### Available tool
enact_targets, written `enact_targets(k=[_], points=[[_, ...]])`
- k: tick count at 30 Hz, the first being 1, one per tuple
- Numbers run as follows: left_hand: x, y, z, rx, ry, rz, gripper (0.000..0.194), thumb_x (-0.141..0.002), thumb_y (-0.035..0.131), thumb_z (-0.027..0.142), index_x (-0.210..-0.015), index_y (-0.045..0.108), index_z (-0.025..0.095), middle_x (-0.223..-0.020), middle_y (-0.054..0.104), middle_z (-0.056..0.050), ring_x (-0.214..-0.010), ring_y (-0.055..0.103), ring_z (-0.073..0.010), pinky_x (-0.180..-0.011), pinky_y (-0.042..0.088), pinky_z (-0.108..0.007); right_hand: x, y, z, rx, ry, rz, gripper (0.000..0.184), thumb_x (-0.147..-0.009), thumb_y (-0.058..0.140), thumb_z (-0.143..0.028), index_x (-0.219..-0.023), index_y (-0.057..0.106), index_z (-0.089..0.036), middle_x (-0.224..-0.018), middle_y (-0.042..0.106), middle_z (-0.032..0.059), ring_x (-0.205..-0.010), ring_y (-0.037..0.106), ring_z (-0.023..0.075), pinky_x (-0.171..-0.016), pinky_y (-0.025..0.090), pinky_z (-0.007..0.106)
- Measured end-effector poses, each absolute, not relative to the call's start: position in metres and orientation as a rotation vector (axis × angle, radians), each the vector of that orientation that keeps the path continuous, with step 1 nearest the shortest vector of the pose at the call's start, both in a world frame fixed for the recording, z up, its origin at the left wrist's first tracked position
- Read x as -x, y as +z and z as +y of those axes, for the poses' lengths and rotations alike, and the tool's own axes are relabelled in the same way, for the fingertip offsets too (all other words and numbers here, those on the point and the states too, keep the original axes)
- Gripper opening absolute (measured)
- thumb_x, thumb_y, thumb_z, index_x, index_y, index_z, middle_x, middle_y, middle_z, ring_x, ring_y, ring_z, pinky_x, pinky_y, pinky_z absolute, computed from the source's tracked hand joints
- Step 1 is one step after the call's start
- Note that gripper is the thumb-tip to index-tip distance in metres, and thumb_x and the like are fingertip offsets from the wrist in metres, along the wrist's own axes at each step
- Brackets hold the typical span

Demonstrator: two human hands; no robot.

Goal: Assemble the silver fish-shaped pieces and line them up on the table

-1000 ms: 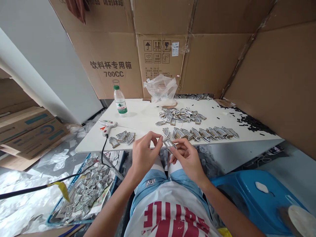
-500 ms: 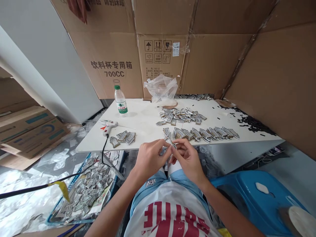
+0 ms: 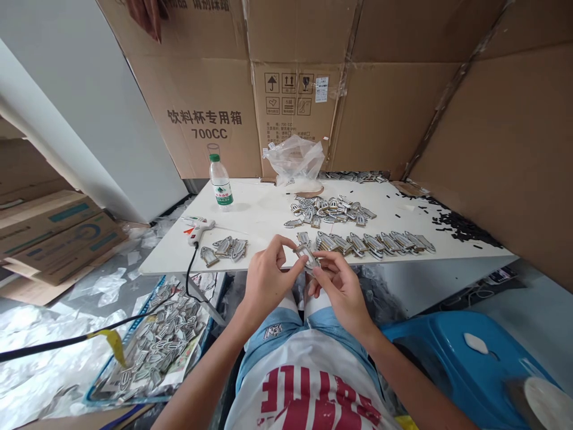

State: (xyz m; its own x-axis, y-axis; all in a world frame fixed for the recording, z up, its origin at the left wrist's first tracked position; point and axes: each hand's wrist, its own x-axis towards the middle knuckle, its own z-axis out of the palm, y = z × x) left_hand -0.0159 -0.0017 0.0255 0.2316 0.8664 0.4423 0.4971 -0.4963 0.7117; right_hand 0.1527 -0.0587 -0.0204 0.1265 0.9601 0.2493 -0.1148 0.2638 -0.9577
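Left hand (image 3: 268,272) and right hand (image 3: 342,286) each grip one metal frame (image 3: 307,253), held between them at the table's (image 3: 264,224) front edge; its long axis slants from far left to near right, neither hand nearer.

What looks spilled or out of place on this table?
The small black strips look spilled: they lie strewn over the right end of the white table, whereas the row of grey frames near its front edge is fairly orderly.

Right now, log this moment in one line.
left hand: holding frame-shaped piece | right hand: holding same piece | glue gun: on table, untouched | bottle: upright on table
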Motion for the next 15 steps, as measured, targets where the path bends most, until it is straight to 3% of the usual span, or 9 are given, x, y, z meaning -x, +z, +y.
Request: enact_targets(k=[2,5,8,11,15], points=[[0.017,0.025,0.001,-1.938,1.108,1.221,0.03,-0.093,0.075,0.045,-0.108,0.067,0.02,-0.061,0.032,0.011,-0.056,0.037,-0.0129,-0.06,0.033,-0.026,-0.152,-0.02,-0.06,0.955,1.0,-1.164,0.032,-0.103,0.07,-0.048,-0.129,0.065,-0.03,-0.089,0.068,-0.0013,-0.063,0.068,0.0156,-0.058,0.054,0.031],[0.021,0.027,0.007,-1.754,0.873,1.023,0.034,-0.095,0.069,0.053,-0.087,0.067,0.019,-0.062,0.044,0.006,-0.059,0.044,-0.0143,-0.06,0.037,-0.027,-0.152,-0.019,-0.064,0.96,0.95,-1.244,0.03,-0.106,0.065,-0.045,-0.132,0.064,-0.032,-0.089,0.067,-0.0012,-0.066,0.067,0.0163,-0.061,0.055,0.032],[0.025,0.03,0.01,-1.638,0.782,0.917,0.039,-0.095,0.068,0.051,-0.073,0.062,0.019,-0.066,0.053,0.002,-0.065,0.052,-0.0158,-0.063,0.04,-0.028,-0.152,-0.02,-0.065,1.063,0.636,-1.431,0.024,-0.105,0.066,-0.039,-0.128,0.068,-0.033,-0.105,0.073,0.0036,-0.078,0.07,0.0201,-0.075,0.059,0.038],[0.027,0.032,0.012,-1.612,0.814,0.939,0.036,-0.091,0.071,0.046,-0.069,0.06,0.019,-0.063,0.05,0.004,-0.064,0.049,-0.0145,-0.062,0.04,-0.027,-0.153,-0.021,-0.064,1.086,0.348,-1.613,0.02,-0.102,0.069,-0.032,-0.122,0.072,-0.033,-0.116,0.074,0.0067,-0.086,0.069,0.0234,-0.082,0.059,0.042],[0.029,0.034,0.014,-1.634,0.813,0.977,0.033,-0.087,0.069,0.04,-0.063,0.057,0.02,-0.062,0.049,0.004,-0.061,0.046,-0.0131,-0.06,0.039,-0.026,-0.15,-0.023,-0.06,1.099,0.265,-1.682,0.018,-0.103,0.067,-0.03,-0.12,0.073,-0.033,-0.127,0.074,0.0087,-0.094,0.071,0.0249,-0.085,0.06,0.044]])
